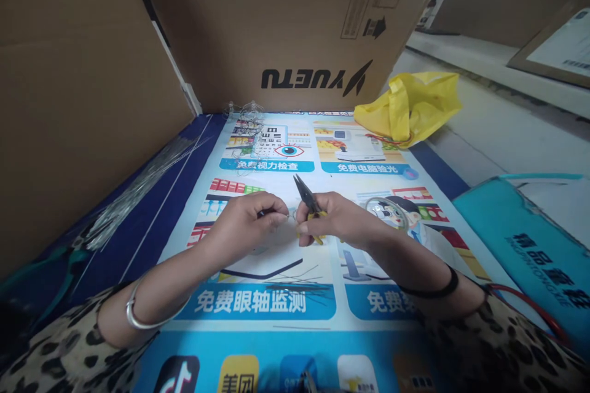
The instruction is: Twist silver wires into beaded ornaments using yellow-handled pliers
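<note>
Your left hand (252, 219) pinches a thin metal wire (291, 216), between both hands above the blue-and-white printed sheet (281, 340). Right hand (341, 218) grasps black-nosed, yellow-handled pliers (308, 197). Keep the pinch short, pliers' tips clear of fingers.

Dark metal jaws with smooth yellow plastic handles are gripped as pliers (308, 196) — beyond the grip, matt brown cardboard (230, 30) and crinkled yellow plastic (415, 107) are seen.
</note>
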A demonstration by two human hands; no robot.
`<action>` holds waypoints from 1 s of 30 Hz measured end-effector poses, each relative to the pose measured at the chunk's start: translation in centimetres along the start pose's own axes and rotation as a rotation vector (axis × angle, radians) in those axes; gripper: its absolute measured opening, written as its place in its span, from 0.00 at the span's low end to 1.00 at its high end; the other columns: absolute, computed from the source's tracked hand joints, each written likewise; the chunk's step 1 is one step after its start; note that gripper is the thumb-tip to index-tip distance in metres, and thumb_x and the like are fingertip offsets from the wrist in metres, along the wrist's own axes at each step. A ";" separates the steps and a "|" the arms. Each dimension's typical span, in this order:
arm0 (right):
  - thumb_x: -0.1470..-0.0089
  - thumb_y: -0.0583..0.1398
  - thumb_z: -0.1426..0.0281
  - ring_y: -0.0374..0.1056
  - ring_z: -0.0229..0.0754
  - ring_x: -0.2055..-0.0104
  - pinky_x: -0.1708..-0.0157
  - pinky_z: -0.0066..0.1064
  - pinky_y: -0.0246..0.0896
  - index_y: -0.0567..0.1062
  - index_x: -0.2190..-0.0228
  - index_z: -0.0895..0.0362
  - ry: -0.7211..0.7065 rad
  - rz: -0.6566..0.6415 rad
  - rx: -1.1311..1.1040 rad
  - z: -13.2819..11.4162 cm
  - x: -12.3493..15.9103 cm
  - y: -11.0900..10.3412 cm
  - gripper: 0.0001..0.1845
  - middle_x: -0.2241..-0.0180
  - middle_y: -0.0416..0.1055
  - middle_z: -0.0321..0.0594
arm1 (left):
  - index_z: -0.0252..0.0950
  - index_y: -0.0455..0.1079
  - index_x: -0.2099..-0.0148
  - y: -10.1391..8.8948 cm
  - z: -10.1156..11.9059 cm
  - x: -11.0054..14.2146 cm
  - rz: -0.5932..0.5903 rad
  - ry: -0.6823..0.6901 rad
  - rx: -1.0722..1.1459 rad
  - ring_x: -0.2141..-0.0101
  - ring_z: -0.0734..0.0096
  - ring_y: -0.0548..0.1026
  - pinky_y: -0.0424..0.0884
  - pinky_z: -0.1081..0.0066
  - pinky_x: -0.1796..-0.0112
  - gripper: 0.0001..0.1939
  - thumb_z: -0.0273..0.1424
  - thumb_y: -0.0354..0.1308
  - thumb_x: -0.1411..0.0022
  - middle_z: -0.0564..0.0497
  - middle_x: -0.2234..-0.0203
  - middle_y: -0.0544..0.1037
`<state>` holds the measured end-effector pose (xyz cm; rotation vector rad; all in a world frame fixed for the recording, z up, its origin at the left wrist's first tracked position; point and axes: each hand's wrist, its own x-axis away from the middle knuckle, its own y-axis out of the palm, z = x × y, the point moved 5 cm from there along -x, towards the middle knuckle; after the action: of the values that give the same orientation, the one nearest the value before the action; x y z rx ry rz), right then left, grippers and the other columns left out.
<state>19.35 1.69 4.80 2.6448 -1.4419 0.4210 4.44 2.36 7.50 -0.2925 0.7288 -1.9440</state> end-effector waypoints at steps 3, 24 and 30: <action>0.58 0.63 0.70 0.68 0.36 0.76 0.74 0.27 0.58 0.69 0.73 0.58 -0.009 0.001 -0.035 0.1 -0.1 0.1 0.08 0.80 0.73 0.36 | 0.34 0.70 0.69 0.2 -0.3 0.1 0.017 -0.013 0.066 0.74 0.75 0.70 0.65 0.75 0.72 0.06 0.28 0.53 0.44 0.54 0.78 0.72; 0.60 0.61 0.72 0.66 0.35 0.78 0.75 0.26 0.60 0.69 0.74 0.58 0.001 0.130 0.152 0.8 -0.7 -2.0 0.06 0.82 0.69 0.33 | 0.34 0.68 0.60 0.3 0.3 0.0 -0.010 0.135 -0.225 0.65 0.69 0.71 0.65 0.70 0.65 0.07 0.26 0.52 0.41 0.49 0.65 0.74; 0.58 0.57 0.73 0.67 0.36 0.74 0.74 0.25 0.57 0.72 0.74 0.57 0.090 0.278 0.679 0.8 -1.2 -4.0 0.05 0.77 0.71 0.35 | 0.38 0.70 0.61 2.5 1.0 2.0 -0.457 0.187 -0.507 0.63 0.64 0.73 0.64 0.70 0.66 0.08 0.28 0.50 0.39 0.49 0.64 0.75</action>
<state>22.21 4.63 3.86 2.8228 -1.9100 1.2350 5.88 -0.55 6.58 -0.6355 1.3768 -2.2053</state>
